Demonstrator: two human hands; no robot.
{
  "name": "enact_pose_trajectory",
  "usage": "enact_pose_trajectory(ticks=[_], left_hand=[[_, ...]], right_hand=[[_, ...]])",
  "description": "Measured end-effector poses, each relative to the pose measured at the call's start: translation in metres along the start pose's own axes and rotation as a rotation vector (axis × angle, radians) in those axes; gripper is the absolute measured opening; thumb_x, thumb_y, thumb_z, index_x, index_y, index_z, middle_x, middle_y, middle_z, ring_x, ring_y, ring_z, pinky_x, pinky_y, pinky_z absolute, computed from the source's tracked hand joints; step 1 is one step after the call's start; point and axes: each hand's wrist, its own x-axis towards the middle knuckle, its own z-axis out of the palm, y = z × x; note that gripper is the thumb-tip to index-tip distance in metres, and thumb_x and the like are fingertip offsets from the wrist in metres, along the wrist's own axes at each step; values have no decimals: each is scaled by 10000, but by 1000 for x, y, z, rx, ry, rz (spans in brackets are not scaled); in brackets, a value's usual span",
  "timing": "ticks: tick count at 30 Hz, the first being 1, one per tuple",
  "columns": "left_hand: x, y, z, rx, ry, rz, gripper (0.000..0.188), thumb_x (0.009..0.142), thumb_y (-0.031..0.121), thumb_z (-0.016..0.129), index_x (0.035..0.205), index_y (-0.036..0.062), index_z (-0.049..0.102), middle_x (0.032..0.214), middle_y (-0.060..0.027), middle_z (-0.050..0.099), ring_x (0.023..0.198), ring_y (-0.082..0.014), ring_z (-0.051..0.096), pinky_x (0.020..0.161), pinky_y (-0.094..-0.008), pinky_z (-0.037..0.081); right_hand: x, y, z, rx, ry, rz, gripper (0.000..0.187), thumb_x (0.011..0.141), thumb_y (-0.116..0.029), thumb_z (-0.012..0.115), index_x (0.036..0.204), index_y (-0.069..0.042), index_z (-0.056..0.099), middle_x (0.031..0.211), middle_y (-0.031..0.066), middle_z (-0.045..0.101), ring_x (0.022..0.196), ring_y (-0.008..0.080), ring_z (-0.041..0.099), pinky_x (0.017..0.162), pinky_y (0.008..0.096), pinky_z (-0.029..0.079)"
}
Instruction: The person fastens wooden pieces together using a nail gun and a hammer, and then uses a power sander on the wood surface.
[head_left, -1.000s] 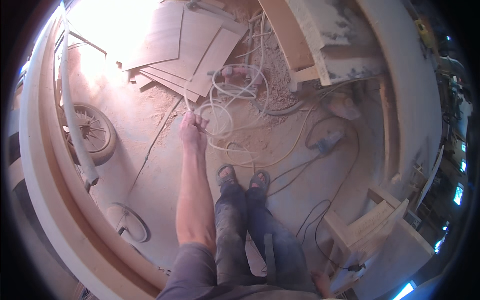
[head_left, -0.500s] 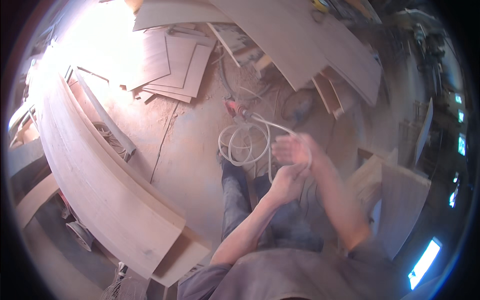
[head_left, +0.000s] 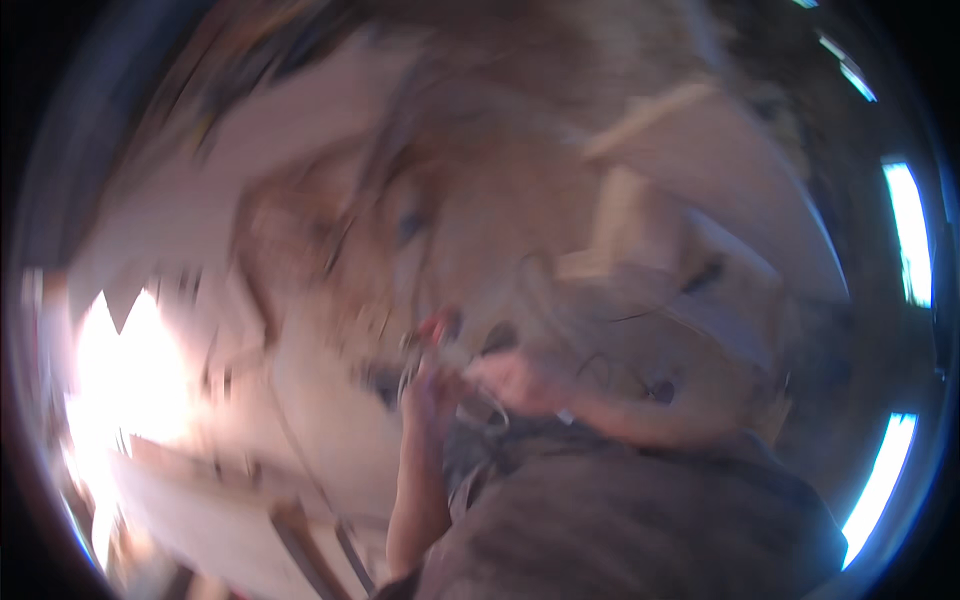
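Strong motion blur covers the whole head view. My left hand [head_left: 432,388] is raised in front of my body, its fingers closed around the pale hose [head_left: 492,418], which shows in loops beside it. Close by on the right, my right hand [head_left: 508,380] reaches across to the same hose. Its fingers are smeared, so its grip cannot be made out. Just beyond the left hand is a red tool or fitting [head_left: 438,328], too blurred to name exactly.
Pale wooden panels [head_left: 270,130] lie at the far left. Curved boards and a block-like wooden piece [head_left: 625,225] stand to the right. A long board [head_left: 200,510] runs along the lower left, near a bright glare. Thin cables trail over the dusty floor [head_left: 320,390].
The whole view has swung round, shifting the panels leftward. My hands are now nearer my body, and the red tool appears just beyond my left hand.
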Motion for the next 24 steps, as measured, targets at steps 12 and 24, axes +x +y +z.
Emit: enact_pose_trajectory(ticks=[12,24], left_hand=[[110,-215,175,904,312,-595,226,955,173,524,747,168,435,564,43,379,409,-82,342,374,-257,236],[126,-296,299,2153,-1396,-621,241,946,185,508,917,-25,624,906,-241,653,885,-427,639,769,-531,479]], right_hand=[[-288,51,-51,690,624,523,336,992,-334,584,1061,-44,739,973,66,737,855,177,677,748,329,529],[-285,32,-192,1536,1930,185,322,995,-349,575,1159,-72,573,843,64,621,852,282,644,792,515,541]])
